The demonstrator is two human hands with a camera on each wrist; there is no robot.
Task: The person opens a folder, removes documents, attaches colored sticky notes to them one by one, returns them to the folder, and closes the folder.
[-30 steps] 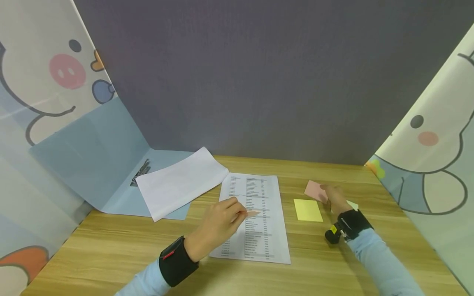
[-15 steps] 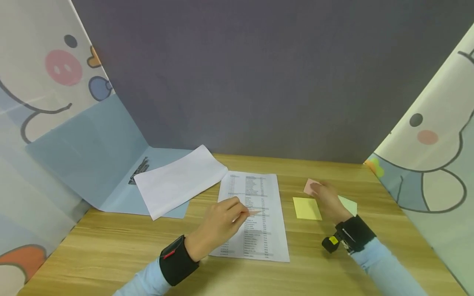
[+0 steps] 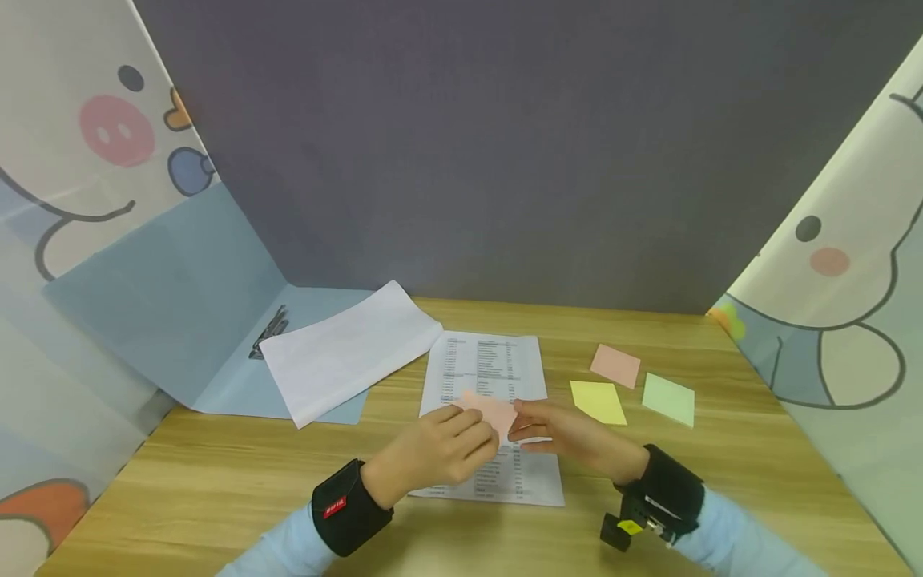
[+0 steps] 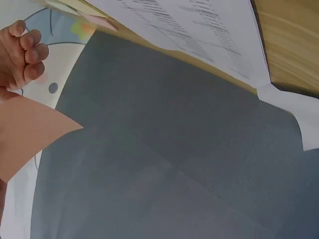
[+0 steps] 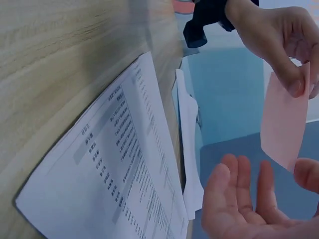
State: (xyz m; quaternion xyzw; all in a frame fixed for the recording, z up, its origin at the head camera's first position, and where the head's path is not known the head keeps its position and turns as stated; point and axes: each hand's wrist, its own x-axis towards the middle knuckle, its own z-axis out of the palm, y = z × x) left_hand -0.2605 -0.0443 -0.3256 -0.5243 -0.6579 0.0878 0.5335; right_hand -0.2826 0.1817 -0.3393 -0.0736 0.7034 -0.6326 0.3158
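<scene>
A pink sticky note (image 3: 497, 415) is pinched by my left hand (image 3: 450, 449) above a printed sheet (image 3: 525, 479). My right hand (image 3: 577, 437) is at the note's right edge. In the right wrist view, its thumb (image 5: 308, 175) meets the note's lower corner while the other fingers stay apart from the paper, loosely bent. The left wrist view shows the note (image 4: 32, 132) close to the lens, its free corner bending outward. On the table to the right lie a pink sticky pad (image 3: 615, 365), a yellow one (image 3: 600, 403) and a green one (image 3: 668, 398).
At the left, a blue folder (image 3: 173, 296) stands open against the wall. Dark metal clips (image 3: 270, 330) lie in it, and a blank white sheet (image 3: 353, 353) partly covers it. A grey panel (image 3: 461, 152) rises behind the wooden table (image 3: 216, 473).
My right hand has left the pink pad and come left to the note in my left hand. That note has turned so its face shows more. The pads stay put.
</scene>
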